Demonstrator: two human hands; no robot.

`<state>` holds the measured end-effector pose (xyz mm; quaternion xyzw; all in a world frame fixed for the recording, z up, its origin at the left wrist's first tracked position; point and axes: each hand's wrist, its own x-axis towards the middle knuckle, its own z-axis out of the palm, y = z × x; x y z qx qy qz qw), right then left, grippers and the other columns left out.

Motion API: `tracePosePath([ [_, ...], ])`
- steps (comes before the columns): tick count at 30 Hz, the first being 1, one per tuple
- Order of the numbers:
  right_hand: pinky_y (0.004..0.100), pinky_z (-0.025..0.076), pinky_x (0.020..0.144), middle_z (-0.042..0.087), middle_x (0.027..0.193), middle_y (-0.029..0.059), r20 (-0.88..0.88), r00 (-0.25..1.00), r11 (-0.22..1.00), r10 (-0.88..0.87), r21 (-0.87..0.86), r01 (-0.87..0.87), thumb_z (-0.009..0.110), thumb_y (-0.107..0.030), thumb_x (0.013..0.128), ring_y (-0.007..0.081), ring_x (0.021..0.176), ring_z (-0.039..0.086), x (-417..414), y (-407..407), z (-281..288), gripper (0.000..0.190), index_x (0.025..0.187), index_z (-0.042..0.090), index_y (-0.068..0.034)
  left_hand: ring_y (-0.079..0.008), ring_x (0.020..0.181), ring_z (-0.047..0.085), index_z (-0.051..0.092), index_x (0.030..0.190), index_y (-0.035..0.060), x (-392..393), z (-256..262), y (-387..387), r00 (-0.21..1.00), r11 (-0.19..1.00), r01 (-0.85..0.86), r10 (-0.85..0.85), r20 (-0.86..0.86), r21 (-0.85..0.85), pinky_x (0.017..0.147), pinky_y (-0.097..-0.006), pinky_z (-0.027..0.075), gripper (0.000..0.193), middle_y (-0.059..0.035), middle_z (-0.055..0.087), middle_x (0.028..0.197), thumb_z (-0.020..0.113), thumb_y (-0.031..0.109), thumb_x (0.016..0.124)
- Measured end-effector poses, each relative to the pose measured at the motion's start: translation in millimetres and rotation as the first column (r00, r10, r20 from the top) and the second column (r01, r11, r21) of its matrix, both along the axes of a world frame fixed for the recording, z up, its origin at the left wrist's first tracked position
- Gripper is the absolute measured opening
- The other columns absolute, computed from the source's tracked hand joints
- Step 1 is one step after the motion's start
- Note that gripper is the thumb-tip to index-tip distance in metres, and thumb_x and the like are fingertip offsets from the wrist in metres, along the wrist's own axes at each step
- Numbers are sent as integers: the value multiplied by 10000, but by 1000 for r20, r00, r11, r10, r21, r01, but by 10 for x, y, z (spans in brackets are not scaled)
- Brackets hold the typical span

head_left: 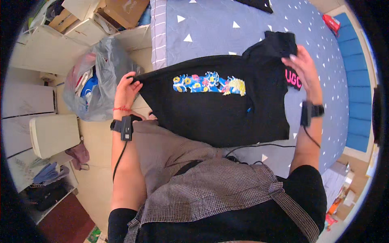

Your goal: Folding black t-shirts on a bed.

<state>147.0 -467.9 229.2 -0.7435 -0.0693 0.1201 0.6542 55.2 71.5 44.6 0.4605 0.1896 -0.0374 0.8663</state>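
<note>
A black T-shirt (194, 112) with a blue, yellow and red print is spread flat over the bed's edge and my lap. My left hand (129, 86) pinches its far-left corner, which is held out past the bed. At the shirt's other end, my right hand (302, 66) has its fingers on the cloth beside a black sleeve (279, 44) that sticks up and away from me. Beneath that hand shows a black patch with pink letters (293, 79); whether it belongs to the same shirt I cannot tell.
The bed (209, 39) wears a blue-grey cover with white triangles. Another black cloth (258, 3) lies at its far edge. On the floor to the left stands a translucent plastic bag (106, 66) of clothes, near a cream stool (56, 135). A dark cable (261, 145) runs beside my lap.
</note>
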Motion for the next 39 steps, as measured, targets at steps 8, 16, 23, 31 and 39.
tracePosePath([
  [8,279,456,805,621,1005,37,-380,925,965,19,-236,-116,629,-198,814,129,971,572,-2141,-847,-719,314,1090,571,-59,-129,648,486,588,999,83,-949,-399,47,954,967,252,-246,-172,18,629,-256,396,193,-9,535,789,552,207,856],
  [16,271,481,726,596,932,48,-288,785,833,-548,-271,483,642,-409,817,149,885,596,-2089,-642,-1191,442,1061,526,-58,-185,835,553,540,1020,50,-1030,-565,-329,938,974,-19,95,-334,225,763,-355,456,182,-54,582,986,586,110,854],
  [23,369,447,780,576,1079,101,-467,736,830,-490,-508,230,702,-477,712,230,995,558,-1901,-388,-1332,687,1171,469,-22,-190,820,542,550,925,26,-785,-491,-119,903,981,-86,4,-429,-172,639,-308,452,128,-77,586,898,609,85,828],
  [31,293,449,785,612,996,71,-216,794,813,-568,7,583,588,-125,849,161,891,568,-2053,-235,-1296,261,1069,559,13,-213,892,550,475,1280,73,-844,259,-147,993,994,-111,112,45,-25,789,-295,447,466,-109,560,1103,551,29,822],
  [39,305,452,798,595,1038,88,-283,802,843,-526,-45,537,622,-100,804,169,927,562,-2043,-353,-1546,447,1214,477,3,-166,900,523,528,1228,65,-946,141,-267,983,989,133,-124,-138,64,717,-273,450,420,-85,553,1139,496,27,811],
])
